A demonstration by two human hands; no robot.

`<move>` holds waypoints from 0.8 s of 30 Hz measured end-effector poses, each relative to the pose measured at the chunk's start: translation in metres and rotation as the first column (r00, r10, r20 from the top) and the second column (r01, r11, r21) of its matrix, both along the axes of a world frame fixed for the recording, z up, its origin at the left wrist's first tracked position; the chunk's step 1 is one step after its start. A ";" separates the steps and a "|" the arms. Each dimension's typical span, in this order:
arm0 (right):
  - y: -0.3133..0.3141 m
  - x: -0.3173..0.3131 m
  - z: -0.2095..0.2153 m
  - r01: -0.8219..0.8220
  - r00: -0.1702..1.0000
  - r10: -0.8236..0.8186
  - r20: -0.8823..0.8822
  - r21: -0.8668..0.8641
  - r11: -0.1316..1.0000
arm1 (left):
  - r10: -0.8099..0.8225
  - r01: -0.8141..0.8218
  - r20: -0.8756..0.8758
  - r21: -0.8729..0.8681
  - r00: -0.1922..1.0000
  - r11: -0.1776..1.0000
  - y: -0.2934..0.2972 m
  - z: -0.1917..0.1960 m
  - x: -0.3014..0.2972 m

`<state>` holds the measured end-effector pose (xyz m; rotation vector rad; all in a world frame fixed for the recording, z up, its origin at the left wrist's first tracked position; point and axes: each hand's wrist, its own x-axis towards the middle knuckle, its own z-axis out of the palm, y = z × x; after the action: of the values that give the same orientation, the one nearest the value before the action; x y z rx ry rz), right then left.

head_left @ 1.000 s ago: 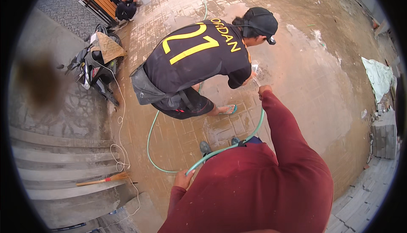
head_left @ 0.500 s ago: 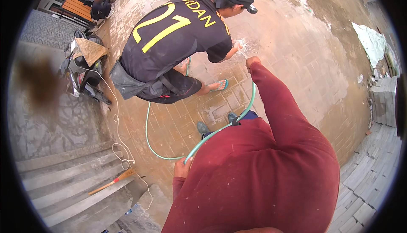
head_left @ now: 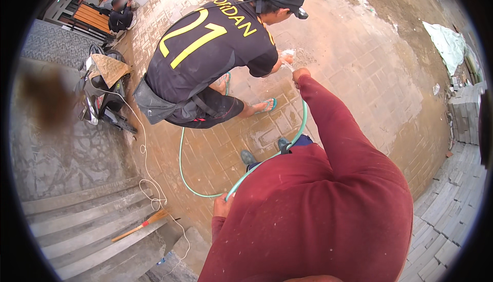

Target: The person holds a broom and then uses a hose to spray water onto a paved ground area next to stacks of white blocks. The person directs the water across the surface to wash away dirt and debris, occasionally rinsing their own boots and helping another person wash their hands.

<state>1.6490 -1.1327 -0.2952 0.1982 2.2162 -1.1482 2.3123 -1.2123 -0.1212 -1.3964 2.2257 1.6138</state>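
Note:
A green garden hose [head_left: 303,123] curves across the front of my body. My right hand [head_left: 301,75] is wrapped round it near its spouting end, with my arm stretched forward. Lower down, beside my left hip, my left hand [head_left: 222,206] holds another stretch of the hose; its fingers are partly hidden. From my right fist, water [head_left: 288,58] runs onto the hands of a co-worker [head_left: 205,51], who bends forward in a black shirt and cap. The co-worker's hands are close together in the splash, just left of my fist.
Wet paving [head_left: 359,87] lies underfoot. Concrete steps [head_left: 87,215] with a broom [head_left: 141,225] and a loose white cord [head_left: 145,153] are at the left, below a parked motorbike [head_left: 105,89]. Stacked grey blocks [head_left: 465,120] line the right. People sit near a slatted bench [head_left: 92,15].
My right hand has shifted slightly left, closer to the co-worker's hands. The water, which splashed wide before, now falls in a narrower stream onto those hands.

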 end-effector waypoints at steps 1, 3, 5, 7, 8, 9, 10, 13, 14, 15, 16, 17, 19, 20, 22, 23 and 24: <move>0.008 -0.007 -0.006 -0.080 0.995 0.083 -0.049 0.061 0.995 | -0.025 0.025 -0.015 -0.004 1.000 1.000 -0.002 -0.007 0.000; 0.000 0.000 -0.009 -0.084 0.994 0.087 -0.068 0.046 0.995 | -0.004 0.004 -0.015 0.001 1.000 1.000 -0.001 -0.012 0.008; -0.003 0.003 -0.011 -0.077 0.992 0.080 -0.094 0.037 0.996 | 0.007 -0.006 -0.022 0.012 1.000 1.000 0.001 -0.008 0.006; -0.004 0.001 -0.011 -0.012 0.996 0.020 -0.087 0.084 0.996 | 0.037 -0.034 -0.037 0.078 0.999 0.996 0.004 0.005 -0.004; -0.002 0.000 -0.010 -0.011 0.996 0.019 -0.091 0.081 0.997 | 0.036 -0.033 -0.041 0.076 0.999 0.997 0.004 0.006 -0.003; 0.000 0.000 -0.009 -0.231 0.923 0.305 -0.235 0.295 0.927 | 0.024 -0.023 -0.024 0.047 0.999 0.999 0.004 0.006 -0.002; 0.002 0.001 -0.008 -0.320 0.849 0.449 -0.277 0.406 0.856 | 0.012 -0.012 -0.007 0.020 1.000 1.000 0.003 0.004 -0.001; 0.006 0.003 -0.003 -0.327 0.830 0.505 -0.236 0.527 0.785 | 0.002 -0.002 0.034 -0.012 0.999 1.000 0.007 0.022 -0.016; 0.004 0.005 0.000 -0.327 0.827 0.506 -0.244 0.523 0.787 | 0.005 -0.005 0.028 -0.019 1.000 1.000 0.007 0.026 -0.018; 0.003 0.006 0.003 -0.353 0.834 0.512 -0.209 0.512 0.783 | 0.003 -0.003 0.035 -0.013 0.999 1.000 0.007 0.029 -0.020; 0.000 0.008 0.006 -0.365 0.835 0.515 -0.194 0.505 0.782 | 0.001 -0.001 0.043 -0.008 0.999 1.000 0.007 0.032 -0.021; -0.001 0.009 0.009 -0.376 0.836 0.519 -0.181 0.499 0.780 | 0.004 -0.003 0.035 -0.012 0.999 1.000 0.008 0.035 -0.024; -0.007 0.010 0.013 -0.033 0.999 0.037 -0.023 0.150 0.988 | 0.009 -0.008 0.058 -0.025 0.998 1.000 0.009 0.041 -0.028; -0.007 0.009 0.012 -0.032 0.999 0.036 -0.026 0.149 0.988 | 0.008 -0.007 0.055 -0.027 0.998 1.000 0.009 0.040 -0.029; -0.008 0.006 0.010 -0.344 0.893 0.425 -0.147 0.385 0.856 | -0.018 0.024 0.073 -0.072 0.997 0.997 0.009 0.036 -0.026; -0.006 0.001 0.006 -0.335 0.895 0.419 -0.154 0.389 0.858 | -0.025 0.030 0.065 -0.072 0.998 0.997 0.008 0.033 -0.028; -0.004 -0.004 0.001 -0.284 0.922 0.356 -0.154 0.354 0.891 | -0.027 0.032 0.062 -0.067 0.998 0.997 0.008 0.031 -0.029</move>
<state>1.6454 -1.1365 -0.2942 -0.1663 2.5042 -0.6418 2.2836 -1.2042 -0.0902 -1.4019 2.2755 1.4792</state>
